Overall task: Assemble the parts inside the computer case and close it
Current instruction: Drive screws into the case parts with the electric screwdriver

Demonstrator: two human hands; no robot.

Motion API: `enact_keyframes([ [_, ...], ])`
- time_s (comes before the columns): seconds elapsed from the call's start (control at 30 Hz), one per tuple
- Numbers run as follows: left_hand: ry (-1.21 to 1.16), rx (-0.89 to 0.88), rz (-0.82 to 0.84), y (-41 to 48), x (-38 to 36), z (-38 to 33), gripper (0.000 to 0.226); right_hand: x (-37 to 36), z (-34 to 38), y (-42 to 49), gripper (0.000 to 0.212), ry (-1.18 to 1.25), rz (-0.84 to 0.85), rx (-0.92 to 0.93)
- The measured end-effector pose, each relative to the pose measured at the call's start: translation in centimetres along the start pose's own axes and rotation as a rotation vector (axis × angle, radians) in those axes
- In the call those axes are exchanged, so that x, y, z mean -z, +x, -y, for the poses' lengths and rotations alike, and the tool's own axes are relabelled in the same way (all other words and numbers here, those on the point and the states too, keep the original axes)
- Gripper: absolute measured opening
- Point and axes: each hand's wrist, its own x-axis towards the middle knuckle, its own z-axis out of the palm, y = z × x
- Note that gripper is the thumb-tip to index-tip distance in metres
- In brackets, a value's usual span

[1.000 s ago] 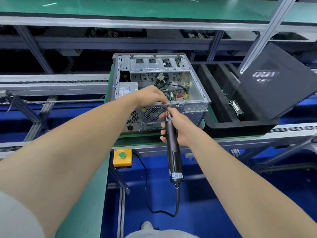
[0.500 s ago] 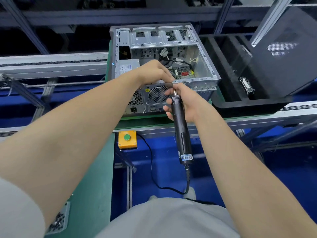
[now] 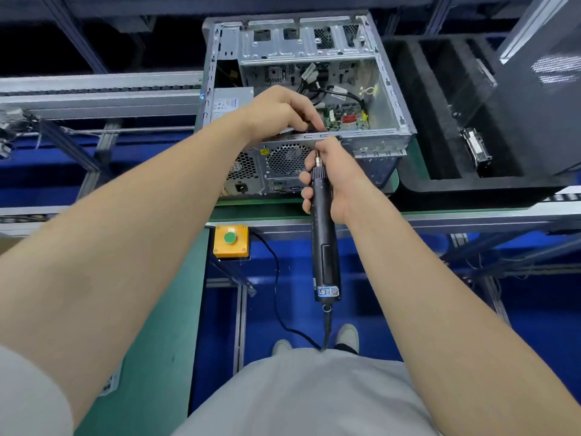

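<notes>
Far left, a steel rail (image 3: 94, 89) runs off behind the green surface (image 3: 261, 209). At the near edge of the surface sits a yellow button box (image 3: 231, 243), green button on top. Now the case (image 3: 390, 99): it lies on the surface with its open side up, fan grille (image 3: 286, 158) facing the person and board (image 3: 349, 116) visible inside. The left grip (image 3: 279, 110) reaches over the near rim, fingers bent down, tips on that rim beside the board; whether they pinch anything there, I cannot tell. Just right and below, the right grip (image 3: 336, 180) is wrapped firmly round the screwdriver (image 3: 325, 247) close to its nose. The nose points up at the case rim, the tail toward the person, and a cord (image 3: 276, 294) trails from it. Just beside the case is a black tray (image 3: 471, 190), and a dark panel (image 3: 540, 105) rises tilted over its right side.
</notes>
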Motion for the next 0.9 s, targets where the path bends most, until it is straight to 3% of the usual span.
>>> enact_keyframes([
  [0.47,-0.085,-0.004,-0.04,0.0,0.4,0.5,0.029,0.6,-2.1,-0.5,0.043,0.0,0.027,0.004],
  [0.63,-0.106,-0.023,-0.1,-0.5,0.5,0.2,0.039,1.0,-2.0,-0.9,0.044,0.004,0.022,0.021],
  [0.9,0.034,-0.003,-0.088,-1.5,0.5,-0.9,0.032,1.2,-1.8,-1.2,0.043,0.018,0.002,0.019],
])
